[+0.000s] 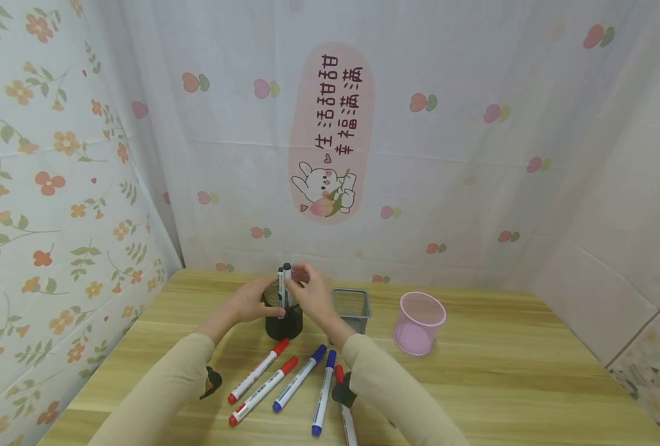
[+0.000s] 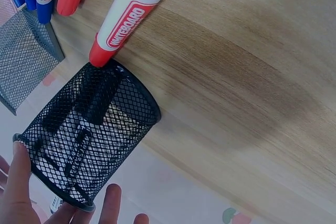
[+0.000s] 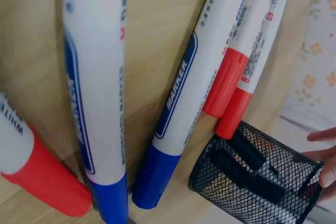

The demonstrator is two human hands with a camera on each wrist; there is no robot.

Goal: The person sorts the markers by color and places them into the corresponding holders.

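Observation:
A black mesh pen holder (image 1: 284, 325) stands upright at the back left of the table. My left hand (image 1: 247, 302) grips its rim, thumb across the near side; the left wrist view shows the thumb (image 2: 20, 166) on the rim. Two black-capped whiteboard markers (image 1: 281, 286) rise out of the holder, side by side. At its right side my right hand (image 1: 313, 296) pinches the top part of the right-hand marker (image 1: 287, 272). Dark marker ends show through the mesh (image 3: 252, 182) in the right wrist view. Some right fingers are hidden behind the markers.
Red markers (image 1: 264, 391) and blue markers (image 1: 323, 393) lie on the wooden table in front of the holder, one partly under the right sleeve. A grey square mesh holder (image 1: 352, 310) stands just right of the right hand, a pink round holder (image 1: 416, 334) farther right. Printed cloth hangs behind.

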